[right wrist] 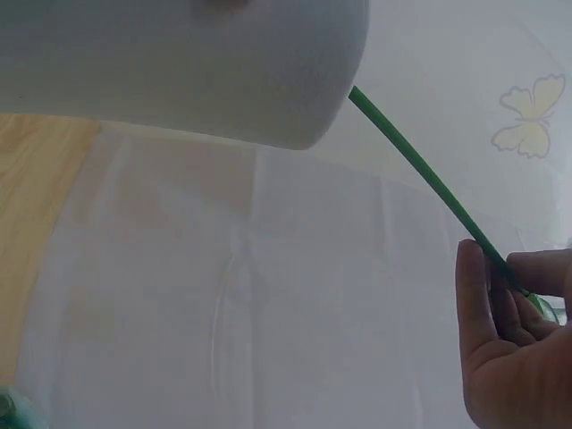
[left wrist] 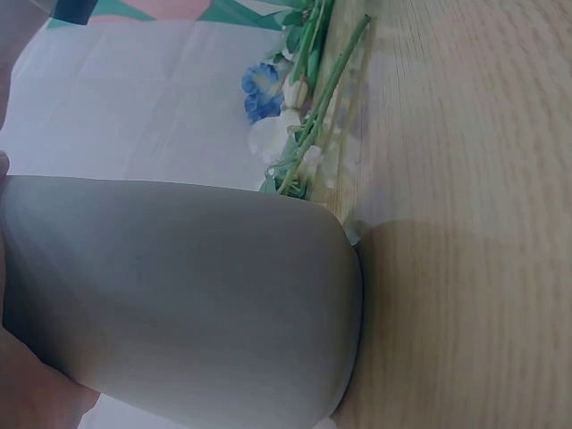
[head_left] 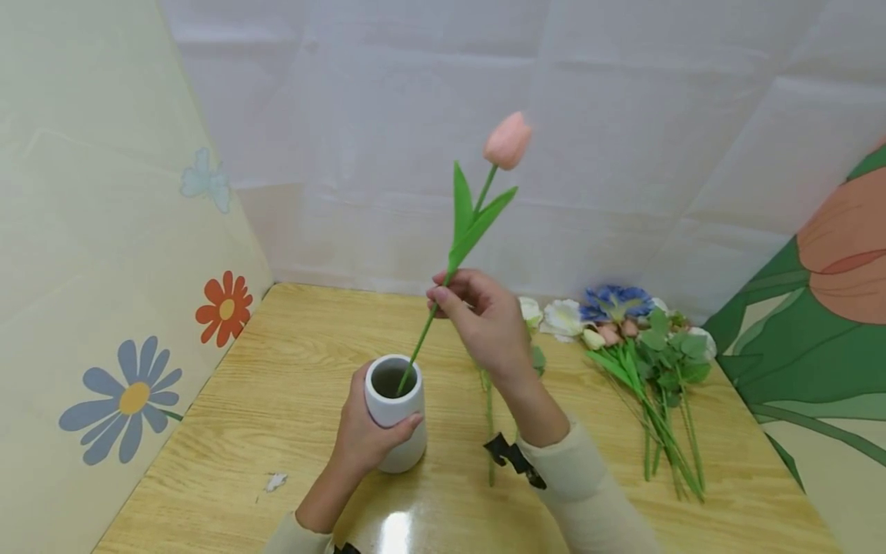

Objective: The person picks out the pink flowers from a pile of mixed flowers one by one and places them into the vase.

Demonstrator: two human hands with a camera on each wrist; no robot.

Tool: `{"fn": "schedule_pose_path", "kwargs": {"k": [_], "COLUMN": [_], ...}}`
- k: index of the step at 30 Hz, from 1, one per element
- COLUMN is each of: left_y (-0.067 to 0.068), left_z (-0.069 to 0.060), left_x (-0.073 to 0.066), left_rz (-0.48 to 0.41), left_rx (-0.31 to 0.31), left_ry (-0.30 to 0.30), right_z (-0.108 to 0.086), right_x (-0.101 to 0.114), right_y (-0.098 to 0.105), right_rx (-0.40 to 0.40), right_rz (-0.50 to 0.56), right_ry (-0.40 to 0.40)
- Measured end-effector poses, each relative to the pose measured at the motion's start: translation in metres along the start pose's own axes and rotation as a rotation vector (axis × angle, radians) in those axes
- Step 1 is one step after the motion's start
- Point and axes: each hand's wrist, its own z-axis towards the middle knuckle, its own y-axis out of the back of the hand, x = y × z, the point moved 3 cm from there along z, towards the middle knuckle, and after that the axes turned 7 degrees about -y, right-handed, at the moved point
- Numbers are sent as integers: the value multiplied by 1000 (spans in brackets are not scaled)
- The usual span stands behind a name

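A pink artificial tulip (head_left: 508, 141) with two green leaves leans up to the right. My right hand (head_left: 484, 319) pinches its stem just below the leaves, and the stem's lower end reaches inside the mouth of a white vase (head_left: 394, 412). Curled round the vase's left side, my left hand (head_left: 367, 431) holds it upright on the table. In the right wrist view the green stem (right wrist: 420, 165) runs from the vase's rim to the pinching fingers. The left wrist view shows the vase's smooth side (left wrist: 188, 286) and its base on the wood.
Several artificial flowers lie at the right of the wooden table (head_left: 277, 369), among them a blue bloom (head_left: 616, 302) and green stems (head_left: 667, 438). Another stem (head_left: 491, 431) lies beneath my right forearm. A small whitish patch (head_left: 275, 482) marks the table's left. White sheeting (head_left: 388, 154) hangs behind.
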Motion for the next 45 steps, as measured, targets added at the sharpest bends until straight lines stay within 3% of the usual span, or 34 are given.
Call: {"fn": "schedule_pose_path", "kwargs": {"k": [5,15,20,25,33,41,45], "left_y": [0,0,0,0,1,1,1], "left_z": [0,0,0,-1,-3,-2,-2], "left_x": [0,1,2,2,3,4,5], "left_rz": [9,5,10,16,16,3,-6], "left_rx": [-1,5,5,-9,-22,-11,-7], "left_ry": [-7,2,12,25,15,1,0], "right_z": [-2,-12,-19,-25,-33,-37,-38], "right_x": [-6,-16,-21,-25,-28,-31,-33], "right_y": [-6,-16,-21,-26,-32,-34,-32], "right_rx": [16,76,104,125,166,162,156], "right_rz": [-56,-109,-195,-284,-330,-386,-399], "right_ry": [46,39,49,102,178,226,195]}}
